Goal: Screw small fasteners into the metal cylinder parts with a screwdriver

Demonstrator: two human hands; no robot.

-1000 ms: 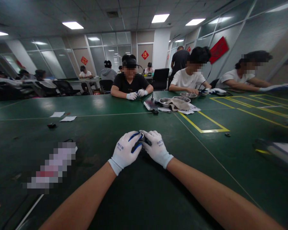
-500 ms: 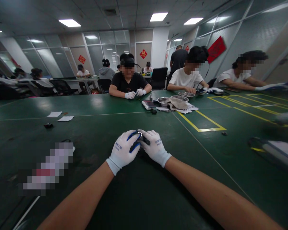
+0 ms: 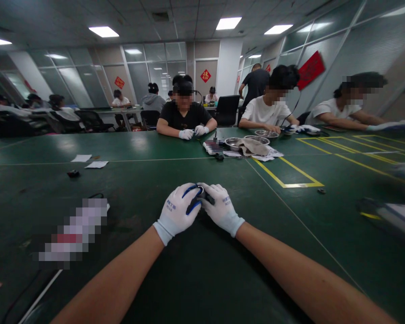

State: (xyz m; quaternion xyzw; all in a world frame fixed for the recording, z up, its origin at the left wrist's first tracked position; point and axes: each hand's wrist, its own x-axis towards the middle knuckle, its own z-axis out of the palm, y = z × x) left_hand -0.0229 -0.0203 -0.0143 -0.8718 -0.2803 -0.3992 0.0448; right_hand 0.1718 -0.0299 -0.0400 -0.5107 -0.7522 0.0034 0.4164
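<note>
Both my hands wear white gloves with blue on the palm side and meet over the middle of the green table [image 3: 243, 279]. Between them is a small dark object with a shiny, ring-like metal edge [image 3: 200, 190]; the fingers cover most of it, so its kind cannot be made out. My left hand [image 3: 178, 209] curls its thumb and fingers around the object's left side. From the right, my right hand [image 3: 220, 204] closes on the same object, fingertips close to those of the left.
A blurred-out strip-shaped thing [image 3: 77, 229] with a cable lies at left. White papers [image 3: 96, 164] and a small black item [image 3: 73, 173] lie beyond it. Metal bowls [image 3: 232, 143] and a cloth [image 3: 253, 147] stand ahead. Co-workers sit opposite [image 3: 185, 112] and at right.
The whole view has shifted slightly, so everything appears a little farther right. My hands keep nearly the same grip on the small dark object.
</note>
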